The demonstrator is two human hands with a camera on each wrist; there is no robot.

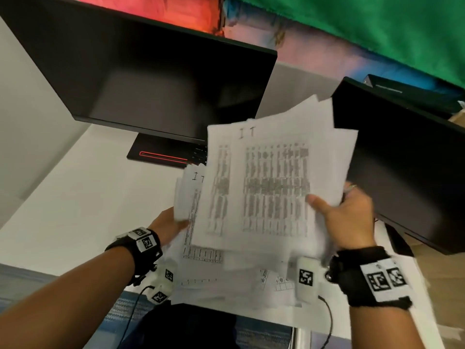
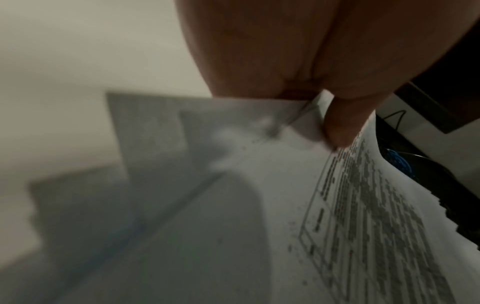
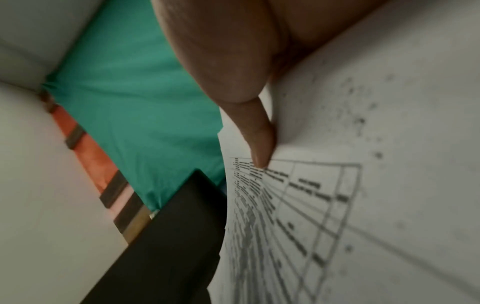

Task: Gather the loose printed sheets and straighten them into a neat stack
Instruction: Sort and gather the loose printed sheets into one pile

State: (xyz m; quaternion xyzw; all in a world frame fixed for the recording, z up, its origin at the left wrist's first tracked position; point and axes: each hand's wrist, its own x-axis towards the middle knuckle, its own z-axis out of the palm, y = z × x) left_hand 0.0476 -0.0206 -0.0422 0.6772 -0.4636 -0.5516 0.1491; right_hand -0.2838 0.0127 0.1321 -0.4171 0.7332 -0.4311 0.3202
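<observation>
A fanned, uneven bundle of printed sheets (image 1: pixel 271 177) with grey tables is held up above the white desk (image 1: pixel 83 205). My right hand (image 1: pixel 344 217) grips its right edge, thumb on top of the front sheet. My left hand (image 1: pixel 171 222) pinches the bundle's left edge; most of its fingers are hidden behind the paper. The left wrist view shows a finger (image 2: pixel 340 127) pressed on the sheets (image 2: pixel 259 205). The right wrist view shows the thumb (image 3: pixel 259 142) clamped on a printed sheet (image 3: pixel 337 205). More loose sheets (image 1: pixel 226 283) lie on the desk below.
A dark monitor (image 1: pixel 141 74) stands at the back left on its black base (image 1: pixel 163 154). A second dark monitor (image 1: pixel 402 167) stands close at the right of the bundle. Green cloth (image 1: pixel 364 28) hangs behind. The desk's front edge runs beneath my wrists.
</observation>
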